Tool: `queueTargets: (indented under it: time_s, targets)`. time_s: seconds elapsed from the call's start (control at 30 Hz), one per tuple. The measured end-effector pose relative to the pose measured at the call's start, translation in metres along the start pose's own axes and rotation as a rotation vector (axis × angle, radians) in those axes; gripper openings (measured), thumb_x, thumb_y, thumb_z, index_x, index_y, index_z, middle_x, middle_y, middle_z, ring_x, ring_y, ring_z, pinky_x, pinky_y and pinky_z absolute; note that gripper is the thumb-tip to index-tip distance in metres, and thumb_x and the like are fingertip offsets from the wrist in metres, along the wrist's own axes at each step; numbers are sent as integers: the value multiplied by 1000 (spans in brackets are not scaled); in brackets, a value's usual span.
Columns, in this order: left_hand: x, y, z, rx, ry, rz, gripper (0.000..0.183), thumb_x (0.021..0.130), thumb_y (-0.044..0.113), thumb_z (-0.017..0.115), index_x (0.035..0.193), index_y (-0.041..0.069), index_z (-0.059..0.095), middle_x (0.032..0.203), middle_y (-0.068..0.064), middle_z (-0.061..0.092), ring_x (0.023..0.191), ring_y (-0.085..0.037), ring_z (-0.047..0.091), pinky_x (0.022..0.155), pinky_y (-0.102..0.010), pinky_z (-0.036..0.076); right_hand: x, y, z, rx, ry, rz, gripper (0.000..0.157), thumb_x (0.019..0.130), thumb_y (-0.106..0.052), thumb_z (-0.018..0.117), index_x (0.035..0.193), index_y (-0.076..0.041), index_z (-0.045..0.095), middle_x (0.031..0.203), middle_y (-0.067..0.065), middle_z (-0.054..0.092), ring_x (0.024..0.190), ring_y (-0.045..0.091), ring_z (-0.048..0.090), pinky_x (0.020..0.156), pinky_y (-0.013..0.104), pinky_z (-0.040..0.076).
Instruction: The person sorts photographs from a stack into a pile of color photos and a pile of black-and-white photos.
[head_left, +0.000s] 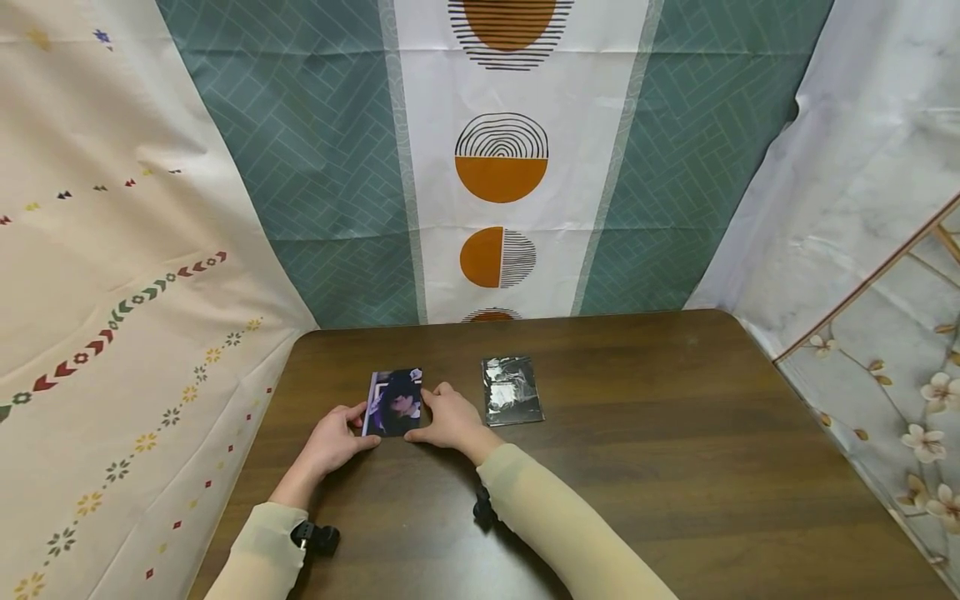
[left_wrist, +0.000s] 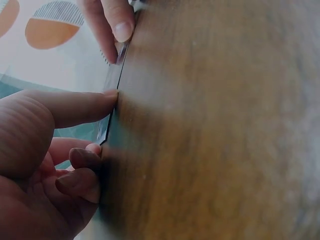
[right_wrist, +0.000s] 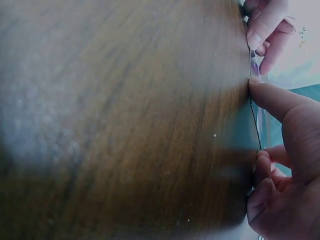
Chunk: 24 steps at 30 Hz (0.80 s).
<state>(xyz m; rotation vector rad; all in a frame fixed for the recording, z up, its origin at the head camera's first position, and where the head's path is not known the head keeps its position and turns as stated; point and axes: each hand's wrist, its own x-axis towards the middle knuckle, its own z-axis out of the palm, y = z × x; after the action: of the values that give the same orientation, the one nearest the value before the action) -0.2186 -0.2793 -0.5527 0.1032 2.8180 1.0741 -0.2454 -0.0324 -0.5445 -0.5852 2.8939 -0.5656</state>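
Card [head_left: 396, 403] with a picture on its face sits between the fingers of both hands, on the wooden table [head_left: 660, 467]. Left hand [head_left: 336, 437] and right hand [head_left: 452, 421] each grip a side (thumb at the near edge, other fingers bent, a small gap between). Right of the right-hand fingers lies a glossy dark packet [head_left: 512, 390].

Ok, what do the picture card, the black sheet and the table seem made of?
Picture card: probably smooth stiff card or plastic, thin and straight-edged. Black sheet: glossy, likely plastic-covered, given its crinkled highlights. Table: wood or wood-look laminate, satin, with brown grain and soft sheen.
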Motion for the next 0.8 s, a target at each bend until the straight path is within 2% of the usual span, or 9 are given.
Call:
queueTargets:
  time_s: [0.37, 0.6, 0.8]
  targets:
    - [-1, -1, -1, -2, 4, -2, 80, 86, 18, 90, 150, -11, 53, 102, -12, 55, 82, -23, 50, 73, -37, 39, 0, 1, -1, 10, -3, -7, 97, 86, -65, 82, 161, -14, 50, 129, 6, 58, 110, 20, 64, 88, 38, 57]
    - [-3, 3, 0, -11, 12, 3, 81, 84, 18, 92, 150, -9, 55, 98, -10, 54, 84, -24, 51, 74, -37, 40, -3, 7, 2, 81, -1, -17, 95, 84, -59, 86, 159, -13, 53, 124, 5, 59, 109, 20, 63, 92, 37, 55]
    - [-3, 5, -2, -33, 9, -14, 81, 84, 17, 92, 150, -10, 54, 99, -10, 53, 87, -25, 51, 74, -37, 40, -1, 17, 2, 179, 10, -104, 92, 84, -49, 88, 157, -7, 54, 117, 3, 61, 99, 15, 60, 88, 32, 53]
